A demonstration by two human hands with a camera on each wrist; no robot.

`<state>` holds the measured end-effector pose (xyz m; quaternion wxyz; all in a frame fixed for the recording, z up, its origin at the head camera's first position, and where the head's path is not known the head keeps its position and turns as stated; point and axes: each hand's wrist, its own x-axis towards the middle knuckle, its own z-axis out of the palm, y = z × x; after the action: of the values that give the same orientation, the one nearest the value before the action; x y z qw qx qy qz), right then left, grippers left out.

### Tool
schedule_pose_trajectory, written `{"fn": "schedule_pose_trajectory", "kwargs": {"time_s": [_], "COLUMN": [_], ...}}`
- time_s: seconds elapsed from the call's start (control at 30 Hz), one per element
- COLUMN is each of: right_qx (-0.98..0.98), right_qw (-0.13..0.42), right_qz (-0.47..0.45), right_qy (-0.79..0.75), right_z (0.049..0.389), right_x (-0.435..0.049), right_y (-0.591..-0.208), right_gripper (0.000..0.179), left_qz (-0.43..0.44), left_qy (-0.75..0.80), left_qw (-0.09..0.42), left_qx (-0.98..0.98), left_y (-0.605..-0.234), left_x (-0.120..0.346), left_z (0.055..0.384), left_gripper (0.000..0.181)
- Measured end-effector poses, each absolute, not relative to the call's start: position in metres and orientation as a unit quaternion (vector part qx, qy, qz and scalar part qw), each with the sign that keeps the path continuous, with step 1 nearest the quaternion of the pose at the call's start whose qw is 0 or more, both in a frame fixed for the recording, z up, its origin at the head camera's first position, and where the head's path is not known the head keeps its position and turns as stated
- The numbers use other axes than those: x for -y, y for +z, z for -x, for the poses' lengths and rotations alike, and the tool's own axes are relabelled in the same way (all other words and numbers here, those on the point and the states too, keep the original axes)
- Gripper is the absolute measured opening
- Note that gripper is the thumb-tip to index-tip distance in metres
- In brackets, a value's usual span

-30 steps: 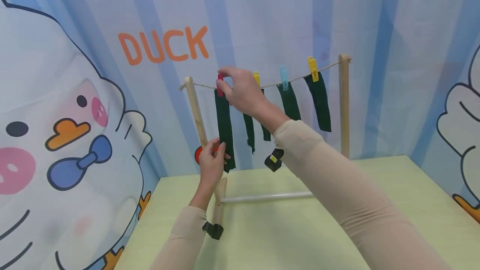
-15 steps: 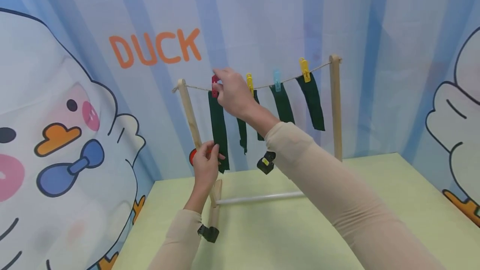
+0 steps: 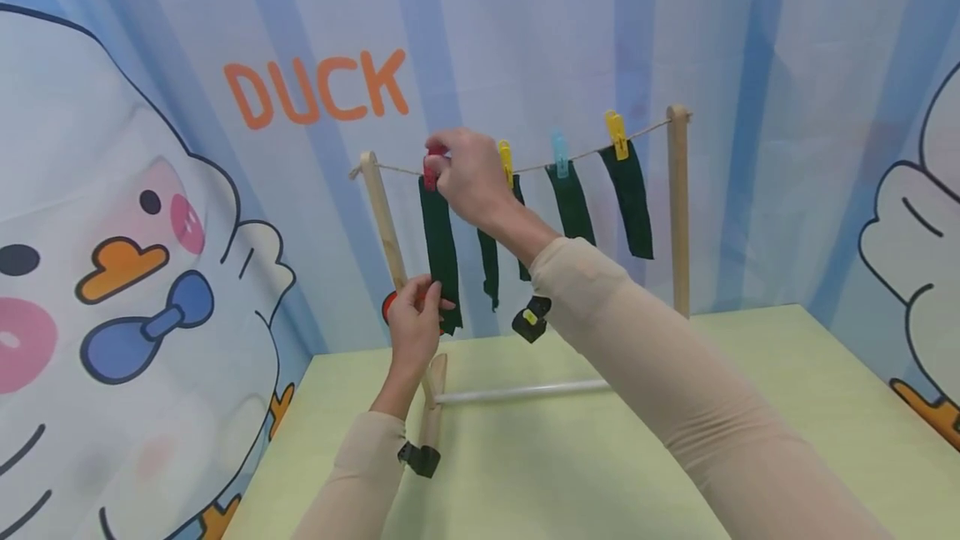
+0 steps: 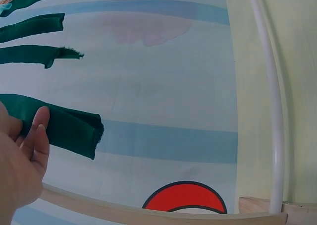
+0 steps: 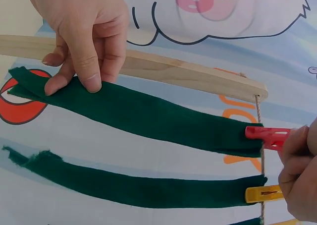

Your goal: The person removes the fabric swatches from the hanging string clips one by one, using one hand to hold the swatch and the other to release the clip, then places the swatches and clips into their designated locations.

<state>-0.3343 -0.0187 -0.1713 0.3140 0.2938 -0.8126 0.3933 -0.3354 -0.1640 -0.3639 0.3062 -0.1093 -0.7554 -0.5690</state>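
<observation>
A red clothespin (image 3: 430, 180) clips the leftmost green cloth strip (image 3: 441, 248) to a thin rope (image 3: 397, 168). My right hand (image 3: 474, 177) pinches the upper end of that clothespin between thumb and fingers. Lower down, my left hand (image 3: 414, 319) pinches the same strip near its bottom edge, thumb on the front in the right wrist view. The strip's frayed lower end (image 4: 91, 140) sticks out past the left fingers. Beside it hangs a narrower green strip (image 5: 148, 190) under a yellow clothespin (image 5: 262, 194); my right hand partly covers this area in the head view.
Farther right, a light blue clothespin (image 3: 560, 157) and another yellow clothespin (image 3: 617, 136) hold more green strips. The rope runs between a left wooden post (image 3: 384, 219) and a right wooden post (image 3: 678, 215). A white rod (image 3: 525, 392) lies low across the pale green table (image 3: 570, 457).
The head view shifts slightly. Both hands keep their hold on the red clothespin and the green strip, with hardly any movement along the rope.
</observation>
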Motion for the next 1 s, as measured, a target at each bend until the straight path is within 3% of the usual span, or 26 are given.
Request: {"fn": "schedule_pose_trajectory", "kwargs": {"time_s": [0.33, 1.0], "right_qx": [0.778, 0.715], "right_qw": [0.373, 0.414], "right_qz": [-0.282, -0.269], "right_qy": [0.42, 0.495], "right_z": [0.337, 0.328], "right_x": [0.016, 0.007], "right_y": [-0.168, -0.159], "right_gripper": [0.018, 0.018], "left_qz": [0.107, 0.122], "left_qy": [-0.568, -0.603], "left_qw": [0.311, 0.298], "left_qx": [0.754, 0.73], "left_y": [-0.362, -0.363], "left_x": [0.165, 0.163], "left_z": [0.333, 0.322], "left_gripper": [0.022, 0.02]}}
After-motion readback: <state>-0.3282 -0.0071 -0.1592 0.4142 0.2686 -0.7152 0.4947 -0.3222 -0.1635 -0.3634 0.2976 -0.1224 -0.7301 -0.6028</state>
